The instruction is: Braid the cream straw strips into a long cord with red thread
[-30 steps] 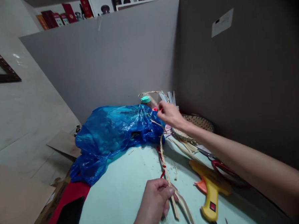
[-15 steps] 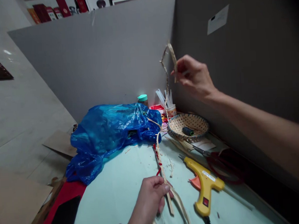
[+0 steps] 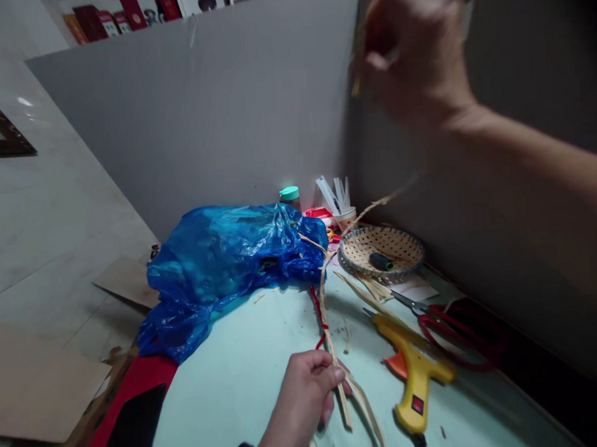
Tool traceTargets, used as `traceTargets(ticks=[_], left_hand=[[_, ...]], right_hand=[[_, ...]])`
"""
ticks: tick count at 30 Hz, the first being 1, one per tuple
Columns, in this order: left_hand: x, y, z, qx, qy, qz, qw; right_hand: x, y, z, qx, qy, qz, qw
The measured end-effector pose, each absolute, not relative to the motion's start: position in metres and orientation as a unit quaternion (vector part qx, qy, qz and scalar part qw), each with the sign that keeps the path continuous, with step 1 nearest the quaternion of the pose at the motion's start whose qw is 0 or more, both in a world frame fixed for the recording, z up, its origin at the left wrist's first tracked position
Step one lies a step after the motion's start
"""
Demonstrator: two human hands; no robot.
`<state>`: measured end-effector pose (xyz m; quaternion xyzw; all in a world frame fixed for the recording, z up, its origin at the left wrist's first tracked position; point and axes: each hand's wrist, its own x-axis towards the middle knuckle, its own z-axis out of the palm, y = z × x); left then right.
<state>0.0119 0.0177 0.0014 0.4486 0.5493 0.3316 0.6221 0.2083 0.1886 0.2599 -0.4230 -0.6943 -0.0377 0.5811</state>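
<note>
My left hand is closed on the near end of a bundle of pale straw strips bound with red thread, pressing it against the light green table. My right hand is raised high near the top of the view, blurred by motion, and pinches the end of a thin straw strip that trails down toward the bundle. A yellow glue gun lies to the right of my left hand.
A blue plastic bag lies at the table's far left. A woven basket holding a dark spool, a cup of sticks, a green-capped jar and red-handled scissors stand along the grey partitions. Cardboard lies on the floor at left.
My right hand has risen from the back of the table to the top of the view, pulling a straw strip up with it. My left hand has stayed put on the bundle.
</note>
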Motion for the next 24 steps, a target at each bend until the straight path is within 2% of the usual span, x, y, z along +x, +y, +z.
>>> traceTargets(ticks=[1,3,7,9,13,16,24], left_hand=[[0.012,0.018,0.001,0.452,0.549,0.331,0.620],[0.012,0.018,0.001,0.457,0.548,0.331,0.618],[0.013,0.020,-0.002,0.447,0.548,0.339,0.621],[0.014,0.021,-0.005,0.437,0.547,0.348,0.624],[0.014,0.021,-0.002,0.440,0.538,0.349,0.629],[0.014,0.020,0.004,0.450,0.539,0.343,0.624],[0.012,0.019,-0.004,0.445,0.533,0.351,0.628]], right_hand=[[0.207,0.195,0.248,-0.411,-0.736,-0.133,0.520],[0.204,0.211,0.221,-0.414,-0.786,-0.118,0.443],[0.189,0.238,0.166,-0.438,-0.867,-0.034,0.237],[0.176,0.241,0.143,-0.445,-0.877,-0.028,0.177],[0.140,0.232,0.110,-0.449,-0.879,-0.064,0.145],[0.108,0.226,0.093,-0.399,-0.906,-0.058,0.130],[0.064,0.219,0.069,-0.367,-0.920,-0.076,0.112]])
